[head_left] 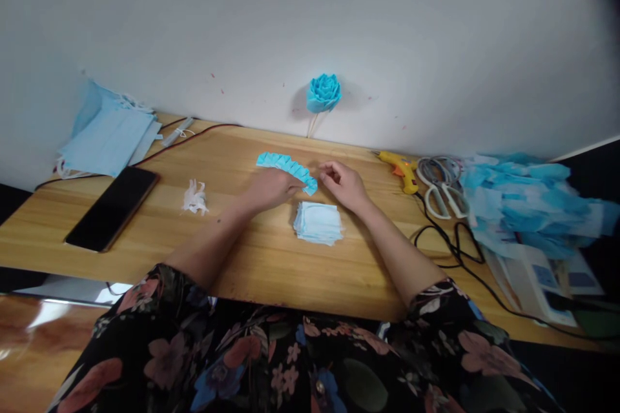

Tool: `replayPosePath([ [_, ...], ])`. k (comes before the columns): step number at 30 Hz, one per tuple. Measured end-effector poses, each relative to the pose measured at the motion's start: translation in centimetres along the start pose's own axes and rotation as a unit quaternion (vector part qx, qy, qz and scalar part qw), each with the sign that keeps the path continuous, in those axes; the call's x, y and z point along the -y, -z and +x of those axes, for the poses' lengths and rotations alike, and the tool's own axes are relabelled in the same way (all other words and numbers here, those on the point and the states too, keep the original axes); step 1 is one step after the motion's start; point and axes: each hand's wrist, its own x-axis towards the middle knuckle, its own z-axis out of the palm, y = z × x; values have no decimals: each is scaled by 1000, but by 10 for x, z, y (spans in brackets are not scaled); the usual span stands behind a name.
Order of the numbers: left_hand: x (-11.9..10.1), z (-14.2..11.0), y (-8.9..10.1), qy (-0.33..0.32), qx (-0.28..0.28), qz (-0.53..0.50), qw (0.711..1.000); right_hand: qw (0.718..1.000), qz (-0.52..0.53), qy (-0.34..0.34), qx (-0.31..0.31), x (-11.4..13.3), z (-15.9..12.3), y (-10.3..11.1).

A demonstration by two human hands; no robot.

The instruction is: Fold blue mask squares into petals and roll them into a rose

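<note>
A curved strip of blue folded fabric (pixel 283 161) with a row of pointed pleats lies on the table. My left hand (pixel 271 190) is at its near edge, fingers pinched on the strip close to its right end; the hand covers part of the lower edge. Just right of that end is my right hand (pixel 345 186), its fingers loosely curved and apart, with nothing visible in them. Below both hands sits a stack of pale blue fabric squares (pixel 318 224). A blue fabric flower (pixel 323 94) on a thin stick leans at the wall behind.
At right lie a yellow glue gun (pixel 400 169), white-handled scissors (pixel 443 200), a black cable (pixel 458 251) and a heap of blue fabric pieces (pixel 527 200). Face masks (pixel 101 139), a black phone (pixel 113 208) and small white scraps (pixel 194 197) are at left.
</note>
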Motion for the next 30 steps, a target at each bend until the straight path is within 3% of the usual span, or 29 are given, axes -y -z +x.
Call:
replayPosePath([
  [7,1,0,1,-9,2,0,1000,999,-36,9,33,5,-1,-4],
  [11,2,-1,1,-17,4,8,1000,999,-3,30,18,1,-2,0],
  [15,-1,-1,4,-45,-1,25,999,988,17,151,-12,-1,0,4],
  [18,-4,-2,7,-58,-8,36,998,972,-8,235,12,-3,2,3],
  [22,-4,-2,7,-71,-19,58,996,972,-47,227,45,-8,4,-1],
  [30,4,-3,4,-75,-44,47,995,976,-63,201,47,-3,4,-3],
])
